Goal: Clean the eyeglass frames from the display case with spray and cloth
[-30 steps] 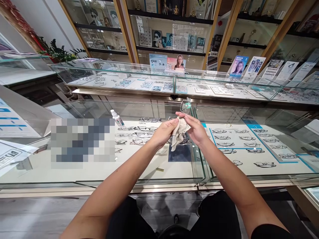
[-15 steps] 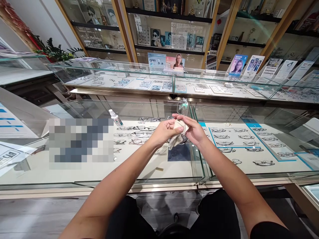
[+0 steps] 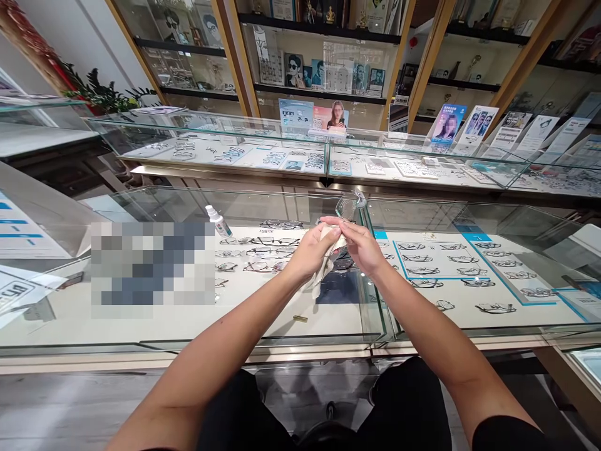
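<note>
The left hand [image 3: 310, 252] grips a pale cloth [image 3: 321, 275], its end hanging down; the right hand [image 3: 365, 250], touching it, is closed on glasses [image 3: 347, 207], which stick out toward the bench's [image 3: 197, 327] far edge. A white bottle [image 3: 218, 223] stands back from the near edge.

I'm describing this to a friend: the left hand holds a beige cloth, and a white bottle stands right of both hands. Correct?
Not quite: the head view shows the white bottle on their left. The left hand does hold a beige cloth.
</note>
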Motion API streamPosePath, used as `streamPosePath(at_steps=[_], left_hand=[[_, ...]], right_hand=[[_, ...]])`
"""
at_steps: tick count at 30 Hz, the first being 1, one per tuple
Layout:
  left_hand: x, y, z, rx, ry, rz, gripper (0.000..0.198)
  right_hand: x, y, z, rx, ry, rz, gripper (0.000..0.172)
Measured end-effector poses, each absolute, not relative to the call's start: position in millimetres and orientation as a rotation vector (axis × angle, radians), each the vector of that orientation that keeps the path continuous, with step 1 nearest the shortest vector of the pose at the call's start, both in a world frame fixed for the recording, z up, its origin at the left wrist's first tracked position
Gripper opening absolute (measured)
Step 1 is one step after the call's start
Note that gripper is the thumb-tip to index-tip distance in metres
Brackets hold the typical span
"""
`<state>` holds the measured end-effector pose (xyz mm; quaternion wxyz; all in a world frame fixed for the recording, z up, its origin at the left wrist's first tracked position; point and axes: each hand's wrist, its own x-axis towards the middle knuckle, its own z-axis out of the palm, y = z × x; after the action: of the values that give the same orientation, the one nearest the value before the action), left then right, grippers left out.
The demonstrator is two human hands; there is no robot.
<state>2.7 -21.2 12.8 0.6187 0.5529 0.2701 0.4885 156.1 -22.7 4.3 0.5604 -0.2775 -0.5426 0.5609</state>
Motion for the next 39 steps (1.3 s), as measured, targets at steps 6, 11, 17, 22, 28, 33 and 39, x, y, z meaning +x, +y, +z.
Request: streamPosePath(at_steps=[6, 11, 17, 22, 28, 33, 39], left_hand=[[1.8, -18.5, 5.8, 1.179, 0.601, 1.058, 0.066], [0.4, -14.8, 2.6, 1.17, 0.496, 0.985, 0.061], [-0.6, -17.9, 10.0, 1.191, 0.475, 0.931, 0.066], [-4.7, -17.1, 14.6, 1.21, 0.464, 0.889, 0.061], [-11.2, -13.2, 17.3, 1.24, 0.49, 0.857, 0.061], [-7.9, -11.6, 11.7, 1.224, 0.528, 0.928, 0.064], [-0.5, -15.7, 8.9, 1.187, 0.534, 1.013, 0.069]], right_hand=[[157.0, -21.1, 3.5, -0.693, -1.202, 1.31, 0.034], [161.6, -15.6, 0.4, -0.754, -1.078, 1.325, 0.035], [168.3, -12.8, 3.3, -0.735, -1.077, 1.343, 0.038], [171.1, -12.6, 5.6, -0.716, -1.108, 1.347, 0.041], [169.4, -12.5, 3.3, -0.682, -1.092, 1.328, 0.04], [165.6, -12.0, -0.2, -0.667, -1.097, 1.345, 0.042], [161.6, -13.8, -1.9, -0.711, -1.141, 1.318, 0.048]])
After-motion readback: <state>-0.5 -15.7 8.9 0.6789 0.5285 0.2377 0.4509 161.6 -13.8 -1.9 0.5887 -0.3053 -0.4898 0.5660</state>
